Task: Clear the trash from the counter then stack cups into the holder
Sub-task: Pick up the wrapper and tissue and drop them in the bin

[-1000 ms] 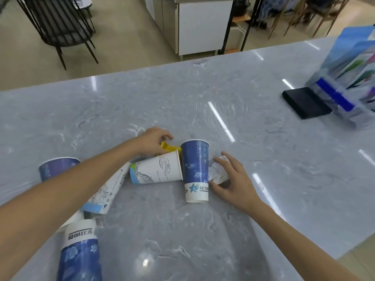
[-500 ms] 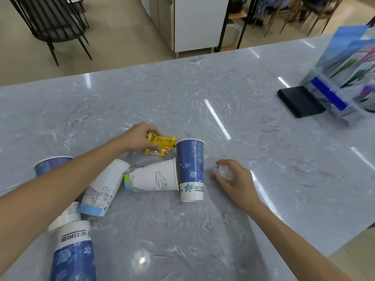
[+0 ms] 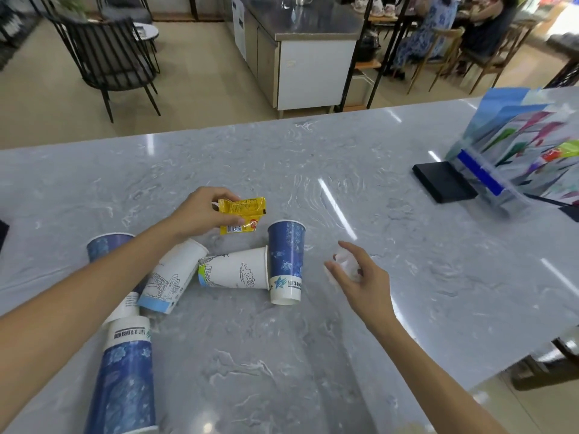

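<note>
Now: left hand [image 3: 202,216] pinches yellow packet [image 3: 242,215] above counter [image 3: 376,308] | right hand [image 3: 360,278] curled round crumpled white wrapper [image 3: 346,261] | blue cup [image 3: 286,261] upright between them

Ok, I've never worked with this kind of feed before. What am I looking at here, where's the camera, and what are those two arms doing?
There is no machine here. The arms belong to a person, and the single camera sits on their head, looking forward and down, so you see their own view.

The grey marble counter carries several paper cups. One blue cup stands upright; a white cup lies on its side against it, and more cups lie toppled under the left arm, including a big blue one nearest the camera.

The left hand pinches a yellow wrapper in its fingers. The right hand curls around a crumpled clear piece of plastic. Both are trash.

At the far right stand a display of colourful packets and a flat black object.
</note>
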{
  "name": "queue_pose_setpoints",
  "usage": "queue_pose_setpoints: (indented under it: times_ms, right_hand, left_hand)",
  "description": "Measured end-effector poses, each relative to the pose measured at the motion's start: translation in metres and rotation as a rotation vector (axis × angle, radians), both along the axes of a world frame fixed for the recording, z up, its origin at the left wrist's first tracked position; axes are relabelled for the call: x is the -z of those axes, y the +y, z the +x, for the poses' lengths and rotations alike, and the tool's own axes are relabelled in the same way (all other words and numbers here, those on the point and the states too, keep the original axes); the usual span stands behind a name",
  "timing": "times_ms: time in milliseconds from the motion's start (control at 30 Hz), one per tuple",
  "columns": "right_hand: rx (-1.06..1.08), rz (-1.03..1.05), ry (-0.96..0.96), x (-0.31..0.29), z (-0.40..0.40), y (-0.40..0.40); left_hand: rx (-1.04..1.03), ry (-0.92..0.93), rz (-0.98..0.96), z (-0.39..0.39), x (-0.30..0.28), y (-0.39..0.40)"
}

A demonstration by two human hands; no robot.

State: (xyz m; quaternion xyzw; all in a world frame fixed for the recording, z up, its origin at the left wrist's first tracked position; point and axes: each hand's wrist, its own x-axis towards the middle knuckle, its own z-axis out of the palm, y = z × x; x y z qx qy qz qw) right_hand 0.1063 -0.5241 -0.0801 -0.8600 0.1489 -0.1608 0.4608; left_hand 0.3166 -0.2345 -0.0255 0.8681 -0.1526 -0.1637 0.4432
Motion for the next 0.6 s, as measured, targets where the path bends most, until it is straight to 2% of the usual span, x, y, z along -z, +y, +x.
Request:
queue_pose_setpoints:
  times_ms: [167,300,600]
  right_hand:
    - [-0.049,0.031,-0.073,-0.022,-0.02,0.019]
    - [-0.121,0.034,-0.102,-0.03,-0.043,0.036]
    - [-0.242,0.055,-0.079,-0.03,-0.105,0.064]
  left_hand:
    - [-0.044,-0.063,-0.085,-0.055,-0.027,0.013]
    - [-0.055,-0.13,-0.077,-0.107,-0.039,0.024]
    - [-0.134,-0.169,-0.049,-0.227,-0.031,0.058]
